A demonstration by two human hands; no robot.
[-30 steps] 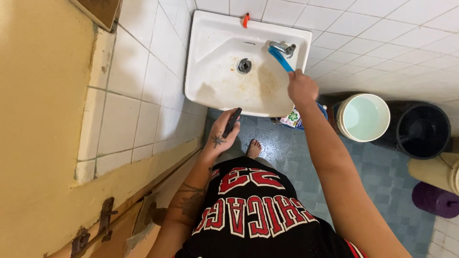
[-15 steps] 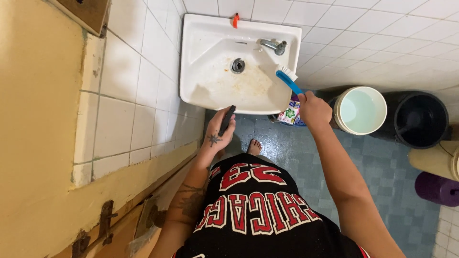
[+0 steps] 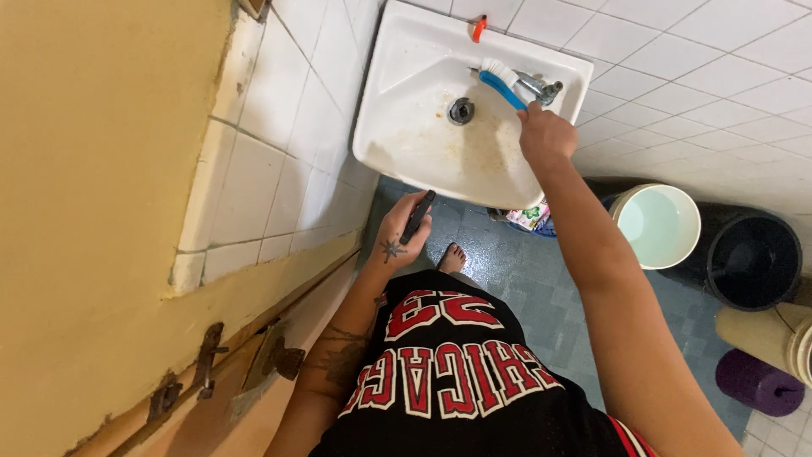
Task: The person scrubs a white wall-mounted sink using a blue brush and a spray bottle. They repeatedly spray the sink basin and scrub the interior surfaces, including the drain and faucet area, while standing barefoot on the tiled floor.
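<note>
So over on the far left we've just got a yellow painted wall (image 3: 85, 211) with a strip of white wall tiles (image 3: 279, 152) next to it, plus some rusty door hinges (image 3: 207, 364) low down.

Moving in, our left hand (image 3: 402, 233) hangs below the front edge of the sink, fingers curled around a slim dark object (image 3: 418, 217). Can't really tell what that thing is, only that it's black, narrow and sticks up past the fingers. It's clear of the sink, not touching it.

Then the white sink (image 3: 397, 144) itself, mounted on the wall, with brownish staining across the bowl and a round drain (image 3: 461, 111) in the middle. There's a small orange clip (image 3: 479, 28) on the back rim.

Our right hand (image 3: 545, 135) is up over the right side of the bowl, closed in a fist around the blue handle of a scrub brush (image 3: 499, 81). The white bristle end sits at the back of the basin, just beside the metal tap (image 3: 541, 86).

Below the sink we can see a bare foot (image 3: 451, 256) on the wet blue floor and a colourful packet (image 3: 529, 217). Further right sit a white bucket (image 3: 658, 227) of water, a black bucket (image 3: 753, 258), and a purple thing (image 3: 757, 381) in the corner.
</note>
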